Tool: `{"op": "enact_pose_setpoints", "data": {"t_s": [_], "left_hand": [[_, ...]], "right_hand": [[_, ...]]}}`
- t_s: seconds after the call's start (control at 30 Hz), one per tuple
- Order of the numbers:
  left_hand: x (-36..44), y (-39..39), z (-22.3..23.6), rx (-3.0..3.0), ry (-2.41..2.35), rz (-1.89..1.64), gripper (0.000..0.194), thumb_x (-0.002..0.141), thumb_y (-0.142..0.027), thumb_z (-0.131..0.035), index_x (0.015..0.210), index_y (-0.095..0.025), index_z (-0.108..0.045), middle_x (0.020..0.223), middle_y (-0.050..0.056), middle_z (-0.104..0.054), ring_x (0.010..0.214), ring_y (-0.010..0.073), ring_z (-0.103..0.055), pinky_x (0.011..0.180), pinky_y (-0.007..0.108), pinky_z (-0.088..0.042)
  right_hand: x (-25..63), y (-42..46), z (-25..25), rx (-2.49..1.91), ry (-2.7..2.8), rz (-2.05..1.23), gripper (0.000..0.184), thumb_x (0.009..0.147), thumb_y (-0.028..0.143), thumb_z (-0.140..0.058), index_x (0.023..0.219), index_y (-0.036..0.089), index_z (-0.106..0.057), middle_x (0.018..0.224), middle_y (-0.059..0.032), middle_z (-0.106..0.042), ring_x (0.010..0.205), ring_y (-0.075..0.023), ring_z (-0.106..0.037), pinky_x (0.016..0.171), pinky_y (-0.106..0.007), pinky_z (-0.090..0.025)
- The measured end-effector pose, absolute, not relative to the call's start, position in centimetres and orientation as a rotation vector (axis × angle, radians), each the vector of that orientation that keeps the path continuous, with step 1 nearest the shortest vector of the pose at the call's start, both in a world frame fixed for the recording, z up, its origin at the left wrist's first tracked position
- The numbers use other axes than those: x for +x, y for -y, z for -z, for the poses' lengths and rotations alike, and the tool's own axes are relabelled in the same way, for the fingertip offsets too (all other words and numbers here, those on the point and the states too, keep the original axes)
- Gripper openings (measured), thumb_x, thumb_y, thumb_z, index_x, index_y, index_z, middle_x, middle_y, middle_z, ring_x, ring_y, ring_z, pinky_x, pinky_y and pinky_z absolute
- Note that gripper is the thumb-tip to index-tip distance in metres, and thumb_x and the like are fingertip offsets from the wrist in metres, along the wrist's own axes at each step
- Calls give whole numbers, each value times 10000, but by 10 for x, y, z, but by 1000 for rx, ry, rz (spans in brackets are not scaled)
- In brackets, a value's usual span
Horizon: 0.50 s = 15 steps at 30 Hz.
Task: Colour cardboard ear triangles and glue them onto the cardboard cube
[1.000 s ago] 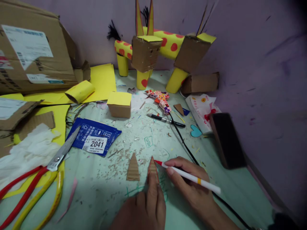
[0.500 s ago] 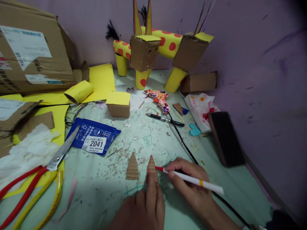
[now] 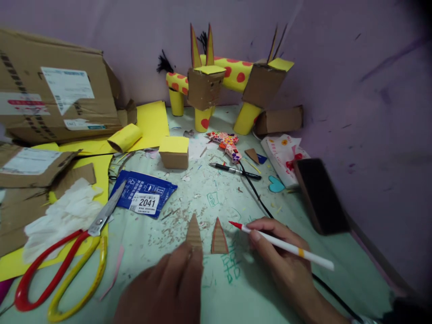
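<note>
Two small pointed cardboard triangles lie side by side on the pale green table: the left triangle [image 3: 195,232] and the right triangle [image 3: 219,237], whose edge is outlined in red. My right hand [image 3: 285,265] is closed round a white pen with a red tip [image 3: 283,245]; the tip hovers just right of the right triangle. My left hand [image 3: 168,288] reaches toward the base of the left triangle, fingertips touching or just short of it, fingers loosely together and holding nothing.
Scissors with red and yellow handles [image 3: 64,256] lie at the left by white tissue [image 3: 60,216]. A blue packet [image 3: 143,193], black pen [image 3: 234,171], black cord [image 3: 259,198], dark phone [image 3: 320,195], small box [image 3: 174,152], and cardboard giraffe models [image 3: 216,85] stand beyond.
My left hand lifted its finger off the right triangle and slid left toward the other one. The pen tip pulled away from the triangle's edge. The camera view shifted left.
</note>
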State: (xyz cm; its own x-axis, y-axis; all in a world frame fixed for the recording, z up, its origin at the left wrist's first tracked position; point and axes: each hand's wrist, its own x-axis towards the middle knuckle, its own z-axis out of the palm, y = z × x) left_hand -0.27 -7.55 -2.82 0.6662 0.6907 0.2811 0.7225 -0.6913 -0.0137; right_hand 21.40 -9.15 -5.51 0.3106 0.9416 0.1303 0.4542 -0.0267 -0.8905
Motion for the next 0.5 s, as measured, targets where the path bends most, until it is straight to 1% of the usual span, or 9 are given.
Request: {"op": "enact_pose_setpoints", "data": {"t_s": [0.07,0.17,0.23,0.3,0.37,0.43,0.5], "left_hand": [[-6,69,35,-2760,1322,282,276,865,-147,-357,1005,-199,-590,973,54,-670,663,132,-641,474,207,-483],[-3,63,47,-2810,1464,144,289,828,-90,-392,1000,-214,-589,961,27,-652,641,126,-630,449,208,-455],[0,61,54,-2838,1500,132,294,811,-65,-402,988,-205,-591,924,20,-631,628,128,-619,450,217,-444],[2,59,60,-2867,1485,176,287,816,-64,-388,973,-195,-590,866,14,-607,595,134,-602,440,235,-432],[2,58,64,-2876,1416,251,316,816,-70,-378,1044,-182,-567,809,4,-593,541,144,-574,405,255,-405],[2,58,67,-2830,1341,324,409,798,-42,-364,1172,-140,-498,785,0,-598,493,149,-542,385,272,-388],[2,59,67,-2795,1266,348,491,763,5,-351,1236,-95,-438,791,5,-614,509,152,-549,400,277,-405]], "right_hand": [[213,92,47,-1656,1306,-664,89,778,269,-611,747,236,-687,555,24,-625,477,-123,-570,416,-180,-430],[209,92,37,-1659,1285,-740,104,787,288,-606,744,235,-684,550,21,-633,477,-128,-582,392,-176,-419],[205,91,34,-1634,1284,-773,107,785,290,-606,735,232,-681,532,24,-631,461,-128,-580,370,-174,-408],[200,90,35,-1619,1300,-753,97,778,279,-612,735,229,-683,543,23,-643,462,-127,-583,377,-176,-420],[195,89,40,-1613,1311,-722,88,775,262,-613,734,228,-683,565,21,-658,474,-127,-592,406,-180,-446],[191,88,46,-1595,1326,-722,86,779,244,-609,737,227,-683,583,18,-668,487,-127,-600,436,-184,-469],[188,88,51,-1560,1346,-734,87,783,231,-605,747,224,-684,600,13,-675,498,-127,-605,454,-187,-482]]}}
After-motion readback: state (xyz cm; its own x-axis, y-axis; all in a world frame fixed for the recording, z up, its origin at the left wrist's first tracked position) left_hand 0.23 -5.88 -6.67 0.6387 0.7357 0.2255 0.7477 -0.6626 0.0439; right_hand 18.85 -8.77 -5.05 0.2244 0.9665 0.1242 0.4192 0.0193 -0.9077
